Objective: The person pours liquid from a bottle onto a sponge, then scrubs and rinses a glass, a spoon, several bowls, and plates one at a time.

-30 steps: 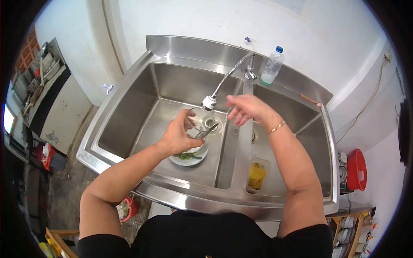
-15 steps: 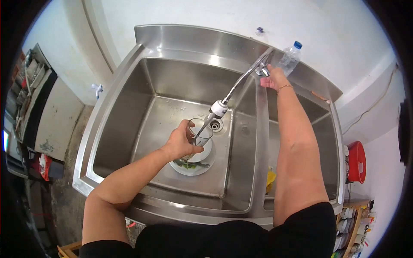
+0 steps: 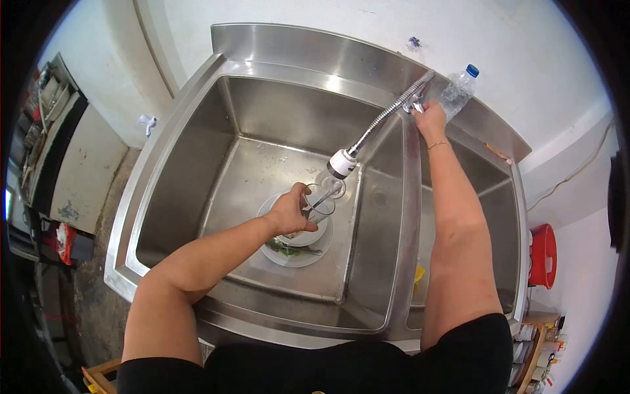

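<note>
My left hand [image 3: 291, 211] is wrapped round a clear drinking glass [image 3: 321, 199], held tilted beneath the white spout head [image 3: 342, 163] of a flexible metal faucet. A thin stream runs from the spout into the glass. Under that hand, white plates [image 3: 296, 259] with green scraps [image 3: 286, 247] and a utensil rest on the basin floor. Farther back, the fingers of my right hand [image 3: 430, 118] are closed on the faucet handle [image 3: 415, 105], at the base of the hose. A plastic bottle [image 3: 457, 93] with a blue cap stands just beside it.
The steel sink [image 3: 411, 217] has two basins, with a divider between them. Something yellow [image 3: 418, 274] lies in the right basin. A red basin [image 3: 543, 256] and a dish rack [image 3: 529, 351] are at the right. A small tap [image 3: 147, 123] is on the left.
My right hand has gone from spread fingers near the faucet handle to closed fingers on it. The view has shifted slightly. My left hand still holds the glass under the spout.
</note>
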The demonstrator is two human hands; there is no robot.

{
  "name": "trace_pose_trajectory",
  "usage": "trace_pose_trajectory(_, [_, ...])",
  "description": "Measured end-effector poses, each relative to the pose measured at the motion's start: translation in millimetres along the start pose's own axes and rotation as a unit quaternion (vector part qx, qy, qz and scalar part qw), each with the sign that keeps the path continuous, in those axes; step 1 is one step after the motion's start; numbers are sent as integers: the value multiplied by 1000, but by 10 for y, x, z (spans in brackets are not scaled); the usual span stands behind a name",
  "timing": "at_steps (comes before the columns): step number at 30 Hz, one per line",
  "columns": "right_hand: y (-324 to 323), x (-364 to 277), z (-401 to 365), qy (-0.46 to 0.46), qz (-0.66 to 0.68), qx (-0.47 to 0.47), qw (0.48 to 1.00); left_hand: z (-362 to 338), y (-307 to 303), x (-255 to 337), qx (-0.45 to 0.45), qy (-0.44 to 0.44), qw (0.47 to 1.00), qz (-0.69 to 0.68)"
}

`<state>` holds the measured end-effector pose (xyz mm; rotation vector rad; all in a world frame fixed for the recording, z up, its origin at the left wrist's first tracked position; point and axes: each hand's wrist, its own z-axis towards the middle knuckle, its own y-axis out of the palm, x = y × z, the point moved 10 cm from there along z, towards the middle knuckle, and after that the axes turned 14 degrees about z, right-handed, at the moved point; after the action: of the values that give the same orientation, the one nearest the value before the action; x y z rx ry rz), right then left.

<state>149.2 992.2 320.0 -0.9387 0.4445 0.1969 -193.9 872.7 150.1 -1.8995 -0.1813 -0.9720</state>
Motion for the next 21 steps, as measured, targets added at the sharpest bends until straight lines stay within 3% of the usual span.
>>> trace_pose_trajectory(4, [-75,-176,-155,42,-9,0,999,132,42,62,14,-11,1000,2])
trace_pose_trajectory(6, [-309,-415,-315,13,-46,56,997,167,64,106,18,-8,1000,8])
trace_pose_trajectory(10, [-534,-568,-525,-21,-49,79,995,257,82,108,84,7,996,-21])
trace_pose_trajectory(12, [-592,-775,-702,-61,-18,14,998,279,49,122,108,19,993,-39])
trace_pose_trajectory(14, [-425,-859,-975,78,101,-184,975,290,24,134,113,15,989,-99])
trace_pose_trajectory(16, [-97,-985,-1380,100,180,-327,922,294,-34,189,134,36,986,-89])
trace_pose_trajectory(21, [722,-1070,-2073,123,116,-410,896,329,-43,263,158,92,983,-35])
